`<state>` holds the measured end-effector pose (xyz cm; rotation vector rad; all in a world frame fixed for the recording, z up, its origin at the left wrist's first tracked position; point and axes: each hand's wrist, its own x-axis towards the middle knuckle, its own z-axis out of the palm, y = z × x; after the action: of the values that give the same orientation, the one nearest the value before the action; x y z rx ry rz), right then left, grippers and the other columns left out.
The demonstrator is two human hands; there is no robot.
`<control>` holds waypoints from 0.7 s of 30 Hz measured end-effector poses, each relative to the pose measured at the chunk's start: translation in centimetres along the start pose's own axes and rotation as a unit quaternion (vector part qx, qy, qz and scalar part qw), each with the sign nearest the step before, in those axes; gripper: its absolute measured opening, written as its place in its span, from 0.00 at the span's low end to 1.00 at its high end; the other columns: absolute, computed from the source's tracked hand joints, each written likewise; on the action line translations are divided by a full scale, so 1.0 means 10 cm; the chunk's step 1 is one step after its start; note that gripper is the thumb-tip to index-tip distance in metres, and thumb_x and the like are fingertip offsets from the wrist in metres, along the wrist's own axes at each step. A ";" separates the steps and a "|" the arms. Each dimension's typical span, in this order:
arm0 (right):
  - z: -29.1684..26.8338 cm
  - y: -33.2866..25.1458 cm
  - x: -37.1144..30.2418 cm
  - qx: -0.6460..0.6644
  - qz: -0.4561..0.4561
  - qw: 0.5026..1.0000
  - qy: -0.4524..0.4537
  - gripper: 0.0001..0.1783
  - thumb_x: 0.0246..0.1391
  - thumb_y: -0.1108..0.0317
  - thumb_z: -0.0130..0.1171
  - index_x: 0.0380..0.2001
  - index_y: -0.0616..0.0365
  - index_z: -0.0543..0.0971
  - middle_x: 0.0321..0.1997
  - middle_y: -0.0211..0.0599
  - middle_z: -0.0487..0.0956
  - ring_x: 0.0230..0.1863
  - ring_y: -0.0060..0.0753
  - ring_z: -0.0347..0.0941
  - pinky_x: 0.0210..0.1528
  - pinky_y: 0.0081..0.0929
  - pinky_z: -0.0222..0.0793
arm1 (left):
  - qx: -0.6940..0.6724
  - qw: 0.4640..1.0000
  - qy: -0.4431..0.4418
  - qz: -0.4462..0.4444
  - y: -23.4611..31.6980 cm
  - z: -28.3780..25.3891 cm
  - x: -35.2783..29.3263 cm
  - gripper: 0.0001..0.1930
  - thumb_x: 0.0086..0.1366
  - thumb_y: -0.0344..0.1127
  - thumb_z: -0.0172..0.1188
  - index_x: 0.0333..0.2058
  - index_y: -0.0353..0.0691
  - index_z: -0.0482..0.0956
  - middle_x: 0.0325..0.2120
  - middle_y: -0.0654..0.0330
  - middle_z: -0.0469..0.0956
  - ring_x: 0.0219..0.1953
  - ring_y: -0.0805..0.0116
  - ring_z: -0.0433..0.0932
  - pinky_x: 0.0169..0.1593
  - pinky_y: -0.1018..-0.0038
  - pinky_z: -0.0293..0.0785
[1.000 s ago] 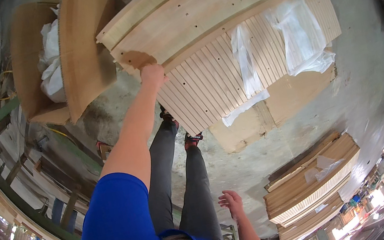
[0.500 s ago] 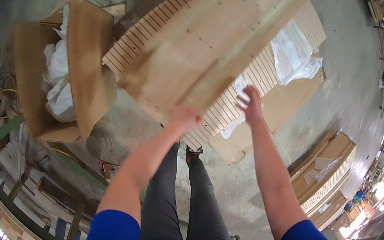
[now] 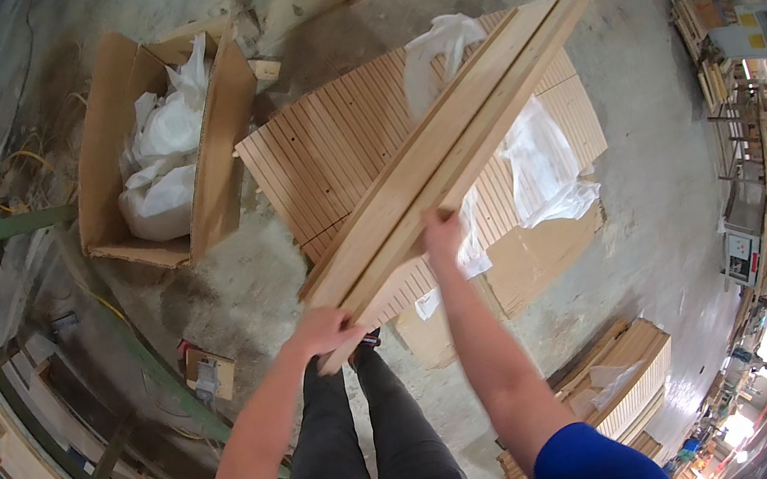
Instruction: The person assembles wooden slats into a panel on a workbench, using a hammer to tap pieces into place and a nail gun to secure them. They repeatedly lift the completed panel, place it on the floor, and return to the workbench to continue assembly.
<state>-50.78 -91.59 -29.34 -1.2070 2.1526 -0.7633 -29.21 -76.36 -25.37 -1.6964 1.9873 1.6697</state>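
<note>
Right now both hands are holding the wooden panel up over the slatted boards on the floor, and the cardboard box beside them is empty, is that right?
Not quite. The cardboard box is not empty: the head view shows white plastic bags stuffed in it. The rest holds: the left hand and right hand both hold the wooden panel above the slatted boards on the floor.

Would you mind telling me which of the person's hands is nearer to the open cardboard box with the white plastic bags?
The left hand, gripping the lifted wooden panel at its near end, on the cardboard box side. The right hand grips the panel's other edge, farther away.
</note>
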 end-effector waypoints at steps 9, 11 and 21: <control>0.32 -0.42 -1.71 0.040 0.145 0.984 -0.091 0.19 0.43 0.63 0.61 0.34 0.65 0.71 0.31 0.47 0.76 0.36 0.45 0.73 0.38 0.34 0.68 | 0.033 0.975 0.208 -0.068 -0.23 0.02 -0.54 0.31 0.43 0.53 0.64 0.43 0.40 0.69 0.37 0.52 0.72 0.41 0.52 0.72 0.45 0.61 0.67; 0.29 -0.38 -1.81 0.123 0.173 0.962 -0.170 0.18 0.45 0.63 0.61 0.35 0.64 0.71 0.30 0.43 0.76 0.34 0.39 0.74 0.36 0.31 0.68 | 0.062 0.961 0.269 -0.036 -0.01 -0.08 -0.17 0.26 0.43 0.46 0.65 0.40 0.41 0.68 0.35 0.54 0.71 0.40 0.54 0.72 0.42 0.62 0.69; 0.04 0.86 -0.48 0.546 0.402 0.729 -0.097 0.32 0.54 0.38 0.36 0.50 0.52 0.67 0.48 0.40 0.70 0.47 0.42 0.66 0.50 0.44 0.61 | 0.084 0.979 0.182 -0.042 0.19 -0.02 -0.29 0.18 0.43 0.37 0.62 0.33 0.40 0.69 0.30 0.57 0.71 0.35 0.56 0.74 0.35 0.64 0.73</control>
<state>-53.19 -83.70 -34.76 0.2693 1.3307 -1.1181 -29.27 -74.89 -22.24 -2.1057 2.0908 1.1921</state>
